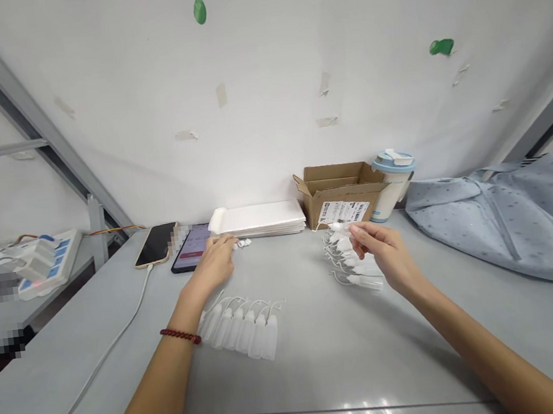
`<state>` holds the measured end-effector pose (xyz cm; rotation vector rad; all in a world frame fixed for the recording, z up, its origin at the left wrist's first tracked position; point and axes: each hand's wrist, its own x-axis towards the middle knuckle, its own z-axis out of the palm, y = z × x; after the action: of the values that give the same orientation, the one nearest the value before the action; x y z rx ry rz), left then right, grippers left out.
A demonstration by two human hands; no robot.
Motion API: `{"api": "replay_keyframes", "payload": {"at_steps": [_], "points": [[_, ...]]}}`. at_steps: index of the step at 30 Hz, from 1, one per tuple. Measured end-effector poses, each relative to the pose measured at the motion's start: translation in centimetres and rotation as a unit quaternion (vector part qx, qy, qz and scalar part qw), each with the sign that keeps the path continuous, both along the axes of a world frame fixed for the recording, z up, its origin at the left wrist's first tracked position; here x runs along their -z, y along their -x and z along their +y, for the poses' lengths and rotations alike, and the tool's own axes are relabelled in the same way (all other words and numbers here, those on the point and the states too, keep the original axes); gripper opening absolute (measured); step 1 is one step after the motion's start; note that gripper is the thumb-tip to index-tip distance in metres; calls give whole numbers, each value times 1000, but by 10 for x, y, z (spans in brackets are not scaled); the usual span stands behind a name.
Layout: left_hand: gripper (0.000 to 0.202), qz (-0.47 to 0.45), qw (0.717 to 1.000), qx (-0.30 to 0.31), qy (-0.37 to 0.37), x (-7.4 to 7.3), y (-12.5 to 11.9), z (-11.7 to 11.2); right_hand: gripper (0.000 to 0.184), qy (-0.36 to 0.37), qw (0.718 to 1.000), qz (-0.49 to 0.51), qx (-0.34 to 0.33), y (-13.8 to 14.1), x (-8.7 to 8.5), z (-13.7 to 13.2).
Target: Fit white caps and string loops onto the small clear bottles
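My left hand (pixel 220 259) rests at the front left corner of a stack of white envelopes (pixel 260 218), fingers bent and pressed together. Small white pieces (pixel 242 243) lie by its fingertips; what it holds, if anything, is hidden. Between thumb and fingers, my right hand (pixel 379 245) pinches a translucent white pouch with a white cord (pixel 338 227). This pouch is above a column of similar corded pouches (pixel 363 281), partly covered by the hand. Several more corded pouches (pixel 251 331) lie side by side near my left wrist, which partly hides them.
Behind the right pouches stand an open cardboard box (pixel 341 202) and a blue-lidded cup (pixel 392 183). A pale blue cloth bag (pixel 501 226) lies at the right. Two phones, a black one (pixel 157 244) and one with a lit screen (pixel 186 255), and a white cable (pixel 105 352) are at left.
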<state>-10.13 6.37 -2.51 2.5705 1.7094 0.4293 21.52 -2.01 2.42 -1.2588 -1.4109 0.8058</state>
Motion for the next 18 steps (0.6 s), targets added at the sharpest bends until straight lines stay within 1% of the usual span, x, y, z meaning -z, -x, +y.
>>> {"api": "replay_keyframes", "payload": {"at_steps": [6,13,16,18], "points": [[43,-1,1000,0,16,2,-2,1,33,-12,1000,-12,12,-5,-1,1],[38,-4,999,5,39,0,-8,-5,33,-35,999,-16,28,-13,-4,5],[35,-18,998,6,52,-3,-11,-9,32,-36,998,-37,41,-17,-4,6],[32,-37,998,8,59,-5,-13,-12,31,-36,995,-71,57,-20,-4,7]]}}
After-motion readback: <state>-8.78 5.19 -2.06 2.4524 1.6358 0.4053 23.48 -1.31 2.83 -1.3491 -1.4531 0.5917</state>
